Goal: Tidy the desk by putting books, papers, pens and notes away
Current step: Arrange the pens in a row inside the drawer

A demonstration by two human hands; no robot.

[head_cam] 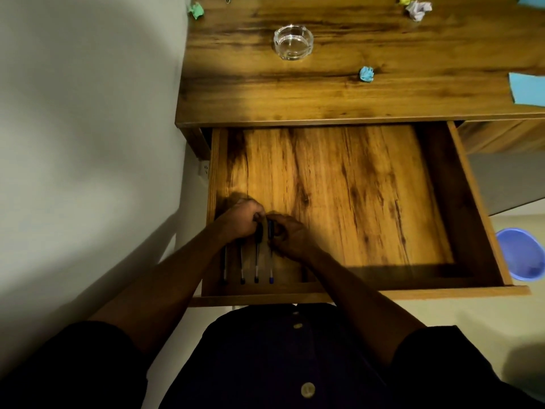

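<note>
Pens (256, 262), four, slim, parallel, dark-tipped

The wooden desk (324, 95) carries a glass ashtray (293, 42), with a blue paper ball (367, 74) nearer and to its right. A green ball (196, 10) sits at the far left edge, a white ball (418, 9) at the back, and a blue sheet (528, 89) at the right. In the open drawer (354, 187), four pens (257, 267) lie side by side in the front left corner. A blue bin (520, 255) stands on the floor (442, 308).
</note>
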